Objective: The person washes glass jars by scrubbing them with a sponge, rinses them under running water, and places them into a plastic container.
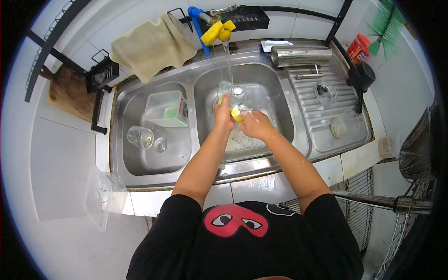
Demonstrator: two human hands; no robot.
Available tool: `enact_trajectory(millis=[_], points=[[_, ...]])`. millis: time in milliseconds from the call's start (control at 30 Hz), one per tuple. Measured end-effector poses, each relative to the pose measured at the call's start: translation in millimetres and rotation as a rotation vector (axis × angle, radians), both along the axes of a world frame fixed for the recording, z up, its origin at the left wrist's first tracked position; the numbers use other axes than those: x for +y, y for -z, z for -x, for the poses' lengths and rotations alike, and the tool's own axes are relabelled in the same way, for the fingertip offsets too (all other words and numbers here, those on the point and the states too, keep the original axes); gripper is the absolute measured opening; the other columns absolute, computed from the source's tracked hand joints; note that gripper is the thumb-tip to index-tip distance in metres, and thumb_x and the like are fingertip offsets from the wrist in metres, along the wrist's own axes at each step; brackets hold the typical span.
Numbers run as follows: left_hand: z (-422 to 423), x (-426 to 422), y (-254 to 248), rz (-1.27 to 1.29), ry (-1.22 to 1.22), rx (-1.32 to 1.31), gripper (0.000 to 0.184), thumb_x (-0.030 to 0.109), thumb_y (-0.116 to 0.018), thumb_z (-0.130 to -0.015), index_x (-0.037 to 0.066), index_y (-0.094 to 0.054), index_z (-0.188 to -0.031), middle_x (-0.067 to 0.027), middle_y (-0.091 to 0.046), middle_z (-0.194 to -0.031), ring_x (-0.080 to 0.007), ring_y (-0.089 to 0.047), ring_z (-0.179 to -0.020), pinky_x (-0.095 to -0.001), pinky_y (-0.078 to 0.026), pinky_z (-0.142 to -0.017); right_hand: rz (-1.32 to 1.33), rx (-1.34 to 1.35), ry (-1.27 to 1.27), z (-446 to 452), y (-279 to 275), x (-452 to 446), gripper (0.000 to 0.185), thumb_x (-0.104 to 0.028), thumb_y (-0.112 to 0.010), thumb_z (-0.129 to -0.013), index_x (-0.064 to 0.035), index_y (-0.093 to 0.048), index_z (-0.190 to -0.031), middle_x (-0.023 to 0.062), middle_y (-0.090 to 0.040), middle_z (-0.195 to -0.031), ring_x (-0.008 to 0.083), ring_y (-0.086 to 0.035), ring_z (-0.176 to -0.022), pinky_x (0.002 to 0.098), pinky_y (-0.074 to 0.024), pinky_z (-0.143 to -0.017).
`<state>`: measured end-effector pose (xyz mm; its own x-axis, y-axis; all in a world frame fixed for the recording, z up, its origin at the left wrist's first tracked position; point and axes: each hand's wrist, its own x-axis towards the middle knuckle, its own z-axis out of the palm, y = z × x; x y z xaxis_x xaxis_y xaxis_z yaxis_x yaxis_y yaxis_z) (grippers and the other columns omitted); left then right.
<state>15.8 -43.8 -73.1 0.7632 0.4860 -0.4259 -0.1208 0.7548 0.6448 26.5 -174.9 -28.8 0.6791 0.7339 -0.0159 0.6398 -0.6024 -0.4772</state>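
Note:
Over the right-hand basin [287, 109], my left hand [224, 114] is closed around a yellow sponge [237, 114], which shows on both sides of my fingers. Against the sponge, my right hand [256, 125] is closed with fingers bent and white suds on it; what it grips is hidden. Just beyond my hands stand a clear glass [224, 87] and a second glass piece [238, 91]. Water runs from the faucet [225, 35], wrapped in yellow, down behind my hands. Cloudy suds lie on the basin floor below.
In the left basin [128, 100] are a clear plastic container [163, 109] with a green sponge, a glass jar [140, 136] and a small glass piece [160, 144]. The ridged drainboard [308, 105] holds a metal cylinder [301, 56] and glassware [325, 93]. A cloth [151, 46] hangs behind.

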Motion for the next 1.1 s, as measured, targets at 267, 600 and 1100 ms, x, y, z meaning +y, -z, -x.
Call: enact_trajectory(millis=[267,600,1100], points=[[-3,22,27,0.065,0.019,-0.06,0.032,0.029,-0.056,-0.085,0.006,-0.048,-0.105,-0.0073,-0.056,-0.094,-0.0228,-0.058,-0.082,-0.0429,-0.051,-0.069,-0.353,-0.526,0.124,17,-6,-5,0.03,-0.027,-0.062,-0.073,-0.0123,-0.062,-0.099,0.019,-0.061,-0.08,0.0349,-0.059,-0.079,0.0446,-0.0465,-0.072],[-1,-9,-25,-0.013,0.128,-0.068,0.033,0.033,-0.049,-0.088,0.007,-0.045,-0.106,-0.0117,-0.056,-0.092,-0.0292,-0.058,-0.085,-0.0471,-0.051,-0.066,0.119,0.085,0.114,7,-4,7,0.034,-0.027,-0.063,-0.073,-0.0056,-0.061,-0.1,0.0216,-0.061,-0.088,0.0357,-0.059,-0.085,0.0407,-0.0466,-0.076],[16,43,-30,-0.042,1.012,0.114,0.041,0.047,-0.05,-0.082,0.01,-0.052,-0.098,-0.0114,-0.058,-0.089,-0.0154,-0.056,-0.056,-0.026,-0.041,-0.037,-0.159,-0.482,0.011,-14,29,-7,0.036,-0.011,-0.055,-0.071,-0.0072,-0.057,-0.107,0.0131,-0.037,-0.131,0.0338,-0.036,-0.118,0.0587,-0.0274,-0.092]])
